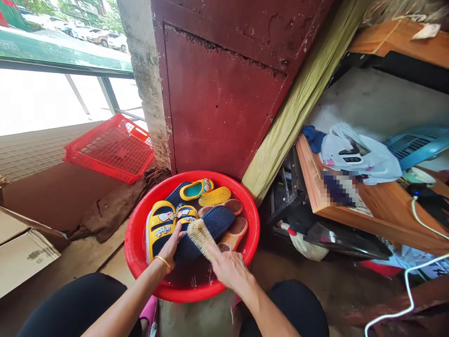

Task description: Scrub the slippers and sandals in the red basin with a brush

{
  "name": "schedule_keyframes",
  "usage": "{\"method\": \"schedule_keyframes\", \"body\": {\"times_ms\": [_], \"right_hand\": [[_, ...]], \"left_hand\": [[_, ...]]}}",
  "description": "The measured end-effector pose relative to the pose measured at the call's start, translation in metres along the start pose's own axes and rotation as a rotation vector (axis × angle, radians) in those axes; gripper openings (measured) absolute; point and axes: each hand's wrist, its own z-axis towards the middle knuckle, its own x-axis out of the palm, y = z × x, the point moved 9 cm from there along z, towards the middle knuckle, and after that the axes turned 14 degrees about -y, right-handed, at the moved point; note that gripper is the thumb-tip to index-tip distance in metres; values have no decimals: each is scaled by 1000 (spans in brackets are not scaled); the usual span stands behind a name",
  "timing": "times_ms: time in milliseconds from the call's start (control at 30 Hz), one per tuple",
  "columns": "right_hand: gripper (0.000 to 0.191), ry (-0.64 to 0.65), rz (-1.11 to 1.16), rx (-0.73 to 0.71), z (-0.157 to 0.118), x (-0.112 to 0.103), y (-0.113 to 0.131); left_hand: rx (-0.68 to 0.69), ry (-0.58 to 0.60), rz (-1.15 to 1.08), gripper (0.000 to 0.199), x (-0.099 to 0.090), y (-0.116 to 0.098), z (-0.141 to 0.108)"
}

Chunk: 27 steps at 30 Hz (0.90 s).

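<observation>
Over a round red basin (131, 234), my left hand (171, 245) grips a dark navy slipper (220, 221) near one end, its ridged underside turned up. My right hand (229, 267) is closed around a scrubbing brush (200, 236) with pale bristles, which lies against the slipper. Yellow sandals (154, 231) with cartoon trim rest in the basin beside my left hand. Toward the far rim are a small yellow shoe (196, 189) with a teal inside and a yellow sole (215, 196). Brown-soled shoes (237, 227) lie to the right. Water shows at the basin's near side.
A red plastic crate (112, 147) sits at the left by the window, above a brown cloth (105, 213) and cardboard (26, 252). Behind the basin stands a dark red door (217, 103). On the right, a wooden shelf (389, 201) carries a white plastic bag (358, 157); a white cable (407, 285) hangs nearby.
</observation>
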Motion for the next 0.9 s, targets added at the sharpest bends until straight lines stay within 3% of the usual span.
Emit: {"method": "schedule_keyframes", "body": {"times_ms": [133, 200, 300, 400, 467, 533, 600, 700, 800, 900], "right_hand": [[58, -71, -68, 239, 26, -10, -61], [55, -87, -47, 271, 33, -10, -77], [55, -121, -7, 300, 36, -13, -87], [56, -256, 65, 371, 36, -29, -96], [56, -358, 115, 403, 36, -43, -102], [57, -392, 137, 408, 35, -51, -104], [57, -321, 110, 384, 32, -49, -100], [51, -91, 74, 281, 20, -32, -85], [46, 40, 106, 187, 4, -22, -73], [47, 37, 128, 180, -2, -24, -74]], "left_hand": [[63, 157, 39, 50, 18, 3, -9], [165, 228, 119, 53, 25, -2, -16], [432, 197, 314, 58, 21, -24, -25], [791, 147, 583, 56, 19, -45, -39], [999, 151, 782, 53, 23, -43, -47], [1135, 194, 990, 57, 32, -27, -50], [1194, 255, 1182, 68, 39, -4, -48], [1188, 281, 1413, 84, 43, 19, -41], [1137, 244, 1540, 88, 39, 19, -34], [1108, 259, 1567, 90, 38, 14, -35]]}}
